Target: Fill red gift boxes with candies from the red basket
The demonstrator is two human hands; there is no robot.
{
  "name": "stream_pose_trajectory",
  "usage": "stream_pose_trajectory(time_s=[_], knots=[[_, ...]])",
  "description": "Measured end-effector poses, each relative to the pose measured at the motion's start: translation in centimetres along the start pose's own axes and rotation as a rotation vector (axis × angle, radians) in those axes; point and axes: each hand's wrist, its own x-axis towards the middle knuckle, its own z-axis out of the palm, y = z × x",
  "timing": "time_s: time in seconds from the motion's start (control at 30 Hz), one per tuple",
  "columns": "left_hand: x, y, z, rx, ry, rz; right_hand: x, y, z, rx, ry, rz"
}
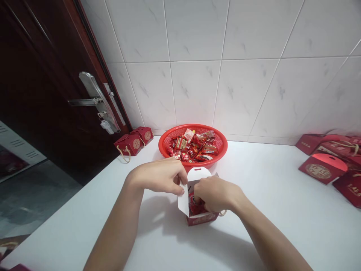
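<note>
A small dark-red gift box (202, 219) with a gold pattern stands on the table, its white-lined flaps raised. My left hand (166, 176) is at its left side, thumb and fingers closed on the white flap (183, 201). From the right, my right hand (216, 192) reaches into the box with curled fingers, over red-wrapped candy (193, 206). Its fingertips are hidden inside, so what they grip does not show. Right behind the box sits a red plastic basket (163, 145) holding several wrapped candies (194, 146).
Two closed red boxes (132, 143) with rope handles stand at the back left. More red boxes (321, 167) are grouped on the right of the white table (270, 173). A tiled wall (248, 82) bounds the back; a dark door (53, 75) with a handle is at left.
</note>
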Motion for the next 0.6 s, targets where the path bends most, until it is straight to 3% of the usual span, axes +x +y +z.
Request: stream_pose_trajectory(time_s=[0.1,0.2,0.4,0.6], knots=[[0.1,0.0,0.0,0.006,-0.008,0.004,0.4,-0.1,0.1,-0.024,-0.037,-0.117],[0.0,-0.1,0.1,0.002,-0.004,0.013,0.1,0.0,0.0,0.013,-0.055,-0.085],[0.1,-0.1,0.1,-0.004,-0.015,-0.046,-1.3,0.4,-0.3,0.040,0.164,0.042],[0.2,0.0,0.0,0.001,-0.029,-0.037,0.5,0.2,0.1,-0.086,-0.026,0.030]])
